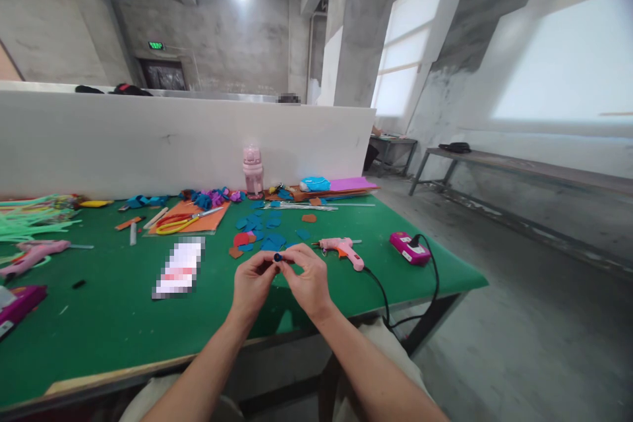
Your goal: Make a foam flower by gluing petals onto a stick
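Observation:
Both my hands meet above the green table [123,316], near its front edge. My left hand [252,283] and my right hand [306,277] pinch a small dark blue rolled piece [277,257] between their fingertips. Just beyond the hands lie several blue and red-brown felt cut-outs [257,231]. A pink glue gun [341,249] rests on the table to the right of my right hand, with its black cord running off the table edge.
A pink power box [409,248] sits at the right edge. Scissors [185,221] lie on an orange sheet, a pink bottle [252,170] stands by the white partition [148,138], and green strips [30,214] and another glue gun [30,254] lie at left.

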Demonstrator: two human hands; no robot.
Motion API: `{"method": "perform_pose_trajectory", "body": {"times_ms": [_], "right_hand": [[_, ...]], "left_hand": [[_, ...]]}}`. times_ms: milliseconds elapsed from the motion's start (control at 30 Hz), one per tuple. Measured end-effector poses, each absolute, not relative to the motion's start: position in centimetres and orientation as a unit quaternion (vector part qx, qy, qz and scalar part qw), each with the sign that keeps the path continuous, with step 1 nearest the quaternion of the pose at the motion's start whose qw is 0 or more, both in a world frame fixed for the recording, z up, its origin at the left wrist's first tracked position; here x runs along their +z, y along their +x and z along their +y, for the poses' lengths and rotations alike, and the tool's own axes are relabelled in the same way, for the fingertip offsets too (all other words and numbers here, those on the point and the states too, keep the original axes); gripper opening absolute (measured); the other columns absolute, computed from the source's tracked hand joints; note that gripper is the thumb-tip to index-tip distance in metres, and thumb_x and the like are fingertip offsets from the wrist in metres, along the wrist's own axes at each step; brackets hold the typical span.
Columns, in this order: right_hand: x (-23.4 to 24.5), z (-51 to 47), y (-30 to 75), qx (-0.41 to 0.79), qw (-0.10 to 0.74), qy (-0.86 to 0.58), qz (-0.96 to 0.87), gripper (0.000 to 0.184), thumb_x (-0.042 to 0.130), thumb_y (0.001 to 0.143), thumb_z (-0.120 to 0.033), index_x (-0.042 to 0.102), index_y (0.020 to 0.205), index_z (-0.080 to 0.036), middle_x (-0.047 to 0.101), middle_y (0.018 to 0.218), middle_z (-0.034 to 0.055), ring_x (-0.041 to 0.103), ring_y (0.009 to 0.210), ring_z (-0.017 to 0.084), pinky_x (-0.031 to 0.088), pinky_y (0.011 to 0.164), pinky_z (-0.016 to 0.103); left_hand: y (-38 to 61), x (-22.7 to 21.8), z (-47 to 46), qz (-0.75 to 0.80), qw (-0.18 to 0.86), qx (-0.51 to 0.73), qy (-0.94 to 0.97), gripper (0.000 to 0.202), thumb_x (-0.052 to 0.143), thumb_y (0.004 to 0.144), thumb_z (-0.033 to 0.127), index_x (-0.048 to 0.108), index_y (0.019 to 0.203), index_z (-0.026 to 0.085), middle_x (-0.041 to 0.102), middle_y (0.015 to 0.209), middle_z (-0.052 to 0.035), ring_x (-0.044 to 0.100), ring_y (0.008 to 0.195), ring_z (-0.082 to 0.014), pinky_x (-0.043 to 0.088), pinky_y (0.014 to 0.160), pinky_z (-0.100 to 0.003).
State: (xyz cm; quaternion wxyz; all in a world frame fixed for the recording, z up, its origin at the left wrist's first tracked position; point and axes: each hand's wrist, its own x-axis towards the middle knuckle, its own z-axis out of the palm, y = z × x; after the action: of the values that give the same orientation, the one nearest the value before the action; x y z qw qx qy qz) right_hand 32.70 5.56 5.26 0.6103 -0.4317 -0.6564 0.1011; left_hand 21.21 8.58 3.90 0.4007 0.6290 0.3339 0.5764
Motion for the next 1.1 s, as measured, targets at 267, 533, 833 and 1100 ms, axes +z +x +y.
{"method": "perform_pose_trajectory", "body": {"times_ms": [267, 533, 833, 1100], "right_hand": [[5.3, 5.5, 32.6, 0.137, 0.603, -0.406, -0.673, 0.018, 0.053, 0.078, -0.019, 0.065, 0.090, -0.023, 0.058, 0.080, 0.0026, 0.054, 0.074, 0.013, 0.046, 0.068, 0.024], [5.6, 6.3, 34.3, 0.161, 0.609, -0.428, -0.648, 0.027, 0.054, 0.078, -0.031, 0.059, 0.103, -0.021, 0.061, 0.087, 0.0040, 0.055, 0.073, 0.013, 0.045, 0.071, 0.026], [3.4, 9.8, 36.4, 0.130, 0.439, -0.592, -0.663, 0.018, 0.046, 0.081, -0.028, 0.062, 0.079, -0.019, 0.065, 0.077, 0.0008, 0.058, 0.071, 0.013, 0.042, 0.067, 0.023], [1.5, 11.2, 32.0, 0.090, 0.257, -0.688, -0.673, 0.017, 0.058, 0.074, -0.035, 0.059, 0.072, -0.018, 0.063, 0.080, 0.0061, 0.058, 0.071, 0.017, 0.037, 0.059, 0.025]], "left_hand": [[20.8, 4.0, 8.7, 0.358, 0.336, 0.576, 0.654, 0.009, 0.061, 0.066, 0.021, 0.065, 0.073, 0.018, 0.066, 0.071, -0.0012, 0.058, 0.066, -0.0143, 0.046, 0.063, -0.023], [20.0, 4.3, 9.7, 0.408, 0.288, 0.587, 0.637, 0.011, 0.063, 0.066, 0.027, 0.065, 0.069, 0.017, 0.066, 0.072, -0.0019, 0.059, 0.068, -0.0150, 0.045, 0.065, -0.024], [17.7, 6.4, 10.5, 0.428, 0.255, 0.611, 0.615, 0.014, 0.063, 0.066, 0.030, 0.065, 0.074, 0.019, 0.065, 0.074, -0.0016, 0.057, 0.068, -0.0146, 0.043, 0.064, -0.024], [18.3, 6.1, 10.3, 0.375, 0.333, 0.598, 0.626, 0.012, 0.058, 0.072, 0.029, 0.059, 0.077, 0.018, 0.058, 0.065, 0.0020, 0.046, 0.051, -0.0080, 0.036, 0.050, -0.020]]}}
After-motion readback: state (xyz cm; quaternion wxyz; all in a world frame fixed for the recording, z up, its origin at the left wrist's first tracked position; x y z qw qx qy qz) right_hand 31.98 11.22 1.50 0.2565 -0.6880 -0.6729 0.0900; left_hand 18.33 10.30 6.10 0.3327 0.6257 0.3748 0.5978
